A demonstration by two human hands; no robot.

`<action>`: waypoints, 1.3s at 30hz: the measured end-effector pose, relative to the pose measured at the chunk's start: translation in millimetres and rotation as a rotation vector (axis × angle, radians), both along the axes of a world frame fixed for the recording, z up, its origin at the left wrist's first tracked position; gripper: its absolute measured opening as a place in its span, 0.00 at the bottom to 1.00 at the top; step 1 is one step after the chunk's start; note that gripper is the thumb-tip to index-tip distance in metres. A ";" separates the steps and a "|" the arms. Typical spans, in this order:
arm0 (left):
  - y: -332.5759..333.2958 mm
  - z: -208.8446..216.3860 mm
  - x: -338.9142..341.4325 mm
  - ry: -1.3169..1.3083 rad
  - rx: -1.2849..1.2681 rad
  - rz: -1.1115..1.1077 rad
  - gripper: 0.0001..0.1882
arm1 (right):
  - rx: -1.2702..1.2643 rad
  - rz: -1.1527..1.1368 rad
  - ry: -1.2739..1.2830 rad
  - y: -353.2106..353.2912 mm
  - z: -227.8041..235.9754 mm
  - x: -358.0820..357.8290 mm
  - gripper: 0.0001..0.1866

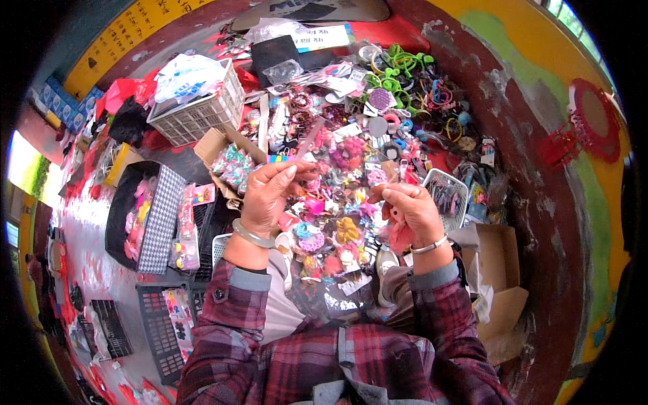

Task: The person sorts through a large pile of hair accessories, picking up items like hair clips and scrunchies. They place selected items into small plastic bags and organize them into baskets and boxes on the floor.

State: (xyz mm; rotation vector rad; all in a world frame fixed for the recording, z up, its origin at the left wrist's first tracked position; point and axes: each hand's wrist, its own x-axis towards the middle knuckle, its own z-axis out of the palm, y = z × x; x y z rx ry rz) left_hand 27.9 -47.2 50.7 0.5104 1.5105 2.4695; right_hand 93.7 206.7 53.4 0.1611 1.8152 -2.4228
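My left hand (264, 199), with a pale bangle at the wrist, is raised over a heap of hair accessories (351, 223). Its thumb and fingers come together in a pinch; what they hold, if anything, is too small to make out. To the right, my right hand (413, 214) wears a silver bangle and a ring. Its fingers are curled, and a soft pink hair accessory (398, 233) hangs out below the palm. The two hands are apart. Beneath them lie a mustard-yellow scrunchie (347, 230) and a lilac round piece (311, 241).
A cream plastic crate (202, 111) with bags stands far left, near an open cardboard box (223, 148) of packets. A black houndstooth bin (154, 216) holds pink items. At right are a white basket (447, 192) and an empty cardboard box (498, 256); green headbands (405, 71) lie at the back.
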 end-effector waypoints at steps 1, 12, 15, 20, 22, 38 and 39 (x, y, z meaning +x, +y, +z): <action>1.9 1.5 0.4 -0.030 0.049 -0.011 0.10 | -0.002 0.016 -0.007 -0.9 -0.7 0.0 0.10; 1.8 -7.4 -5.9 -0.177 0.272 0.040 0.10 | -0.019 0.091 -0.110 -19.4 -23.0 -5.8 0.09; 0.9 -11.5 -8.6 -0.190 0.259 0.074 0.10 | 0.029 0.065 -0.164 -24.3 -23.6 -7.5 0.10; 7.8 -15.2 -9.4 0.452 -0.529 0.669 0.09 | 0.379 0.010 -0.160 -17.4 -28.9 -14.7 0.14; 17.8 -14.1 -0.6 0.710 -0.678 0.745 0.09 | 0.167 0.036 -0.126 -31.2 -13.6 -9.0 0.17; 41.9 -13.6 28.0 1.048 -0.788 0.461 0.15 | 0.452 -0.058 0.113 -15.8 -16.6 -21.9 0.11; 39.5 -13.4 23.8 1.004 -0.775 0.497 0.15 | 0.609 -0.045 0.157 -9.9 -17.4 -21.0 0.11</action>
